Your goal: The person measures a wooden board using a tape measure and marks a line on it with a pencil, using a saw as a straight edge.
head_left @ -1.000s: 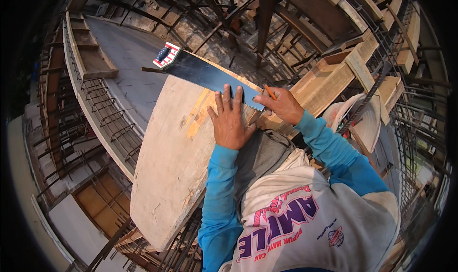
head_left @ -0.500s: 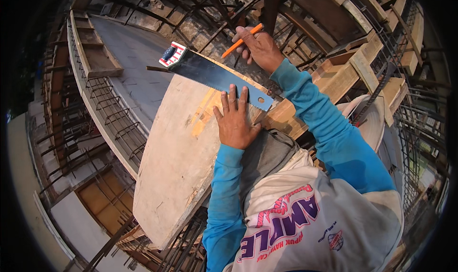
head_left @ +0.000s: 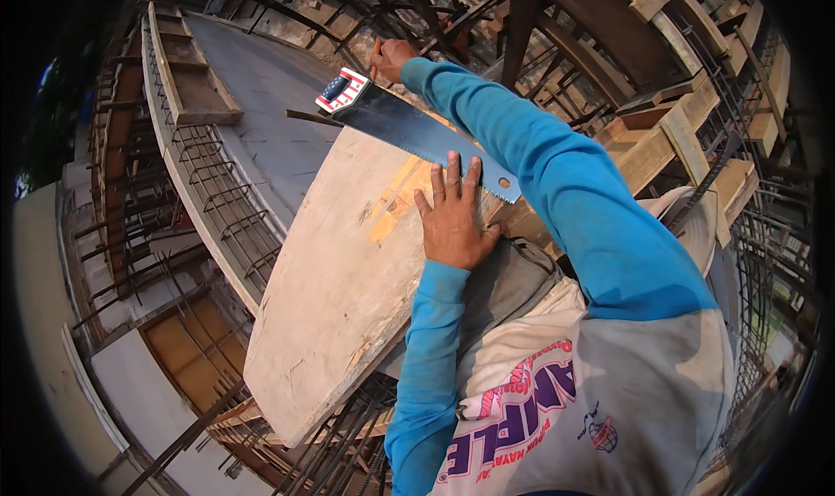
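Note:
A handsaw [head_left: 417, 127] with a red, white and blue handle lies flat across the far end of a pale wooden board [head_left: 326, 261]. My left hand [head_left: 456, 226] is spread flat on the board, its fingertips resting on the saw blade towards the tip. Beyond the blade, close to the saw's handle, my right hand [head_left: 396, 59] is closed round an orange pencil [head_left: 377, 47]. Little of the pencil shows; the fingers cover most of it, and where its point touches cannot be made out. A yellowish patch [head_left: 396, 198] marks the board beside my left hand.
Timber formwork [head_left: 648, 148] runs along the right. At the left, a curved strip of bent rebar [head_left: 217, 196] borders a grey slab [head_left: 252, 87]. Steel bars [head_left: 348, 439] stand below the board's near edge. A dark post [head_left: 522, 26] rises at the far side.
My right hand has moved left along the blade's far side with the pencil, to near the saw's handle. My left hand stays on the blade. The whole view has shifted slightly.

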### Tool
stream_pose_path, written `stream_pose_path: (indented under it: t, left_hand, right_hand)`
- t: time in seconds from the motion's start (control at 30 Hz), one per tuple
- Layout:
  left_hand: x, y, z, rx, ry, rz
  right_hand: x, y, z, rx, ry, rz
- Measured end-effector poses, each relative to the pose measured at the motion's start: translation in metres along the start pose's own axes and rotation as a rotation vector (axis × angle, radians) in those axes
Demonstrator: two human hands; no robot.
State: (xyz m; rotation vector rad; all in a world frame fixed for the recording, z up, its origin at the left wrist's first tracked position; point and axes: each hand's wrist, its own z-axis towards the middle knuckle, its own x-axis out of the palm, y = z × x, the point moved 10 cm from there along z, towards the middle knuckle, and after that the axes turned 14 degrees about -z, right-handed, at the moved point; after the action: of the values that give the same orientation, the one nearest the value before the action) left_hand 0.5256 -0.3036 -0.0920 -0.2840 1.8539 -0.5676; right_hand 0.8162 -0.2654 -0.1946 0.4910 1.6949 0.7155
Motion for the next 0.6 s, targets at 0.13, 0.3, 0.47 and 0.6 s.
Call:
stream_pose_path:
  t: [0.13,0.3,0.47,0.6]
  left_hand:
    - [0.001,0.000,0.000,0.005,0.006,0.011]
    - [0.000,0.003,-0.003,-0.019,0.009,0.007]
    - [0.000,0.000,-0.001,-0.010,0.011,-0.002]
    - [0.001,0.003,-0.002,-0.017,0.015,-0.001]
  right_hand:
    - [0.017,-0.005,0.008,0.039,0.036,-0.042]
    - [0.010,0.003,-0.003,0.062,0.089,0.024]
    - [0.012,-0.014,0.005,0.156,0.078,0.009]
    - [0.010,-0.008,0.004,0.129,0.116,0.002]
